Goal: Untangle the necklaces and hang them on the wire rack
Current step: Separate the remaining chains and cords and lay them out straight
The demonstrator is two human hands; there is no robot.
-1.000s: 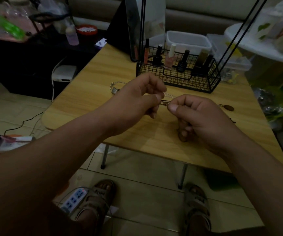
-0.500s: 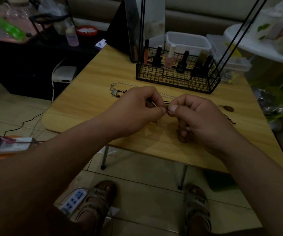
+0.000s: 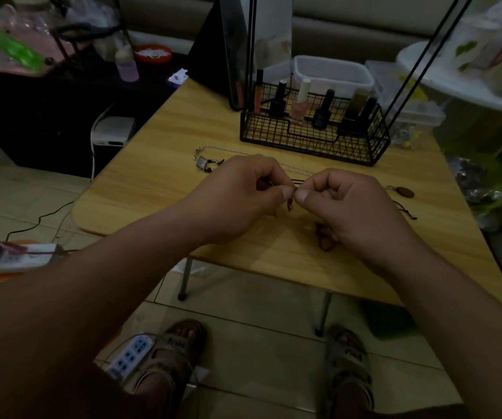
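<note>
Over the middle of the wooden table, my left hand and my right hand meet fingertip to fingertip, both pinching a thin dark cord necklace with a small piece dangling between them. A silver chain necklace with a square pendant lies behind my left hand. A brown oval pendant on a dark cord lies right of my right hand. The black wire rack stands at the back, its thin uprights rising out of view.
Nail polish bottles fill the rack's basket. A white plastic tub and a mirror stand behind it. Power strips and cables lie on the tiled floor beside my sandalled feet.
Both hands have dropped slightly toward the table and stayed together on the cord. The silver chain's pendant, hidden a second ago, now shows behind my left hand.
</note>
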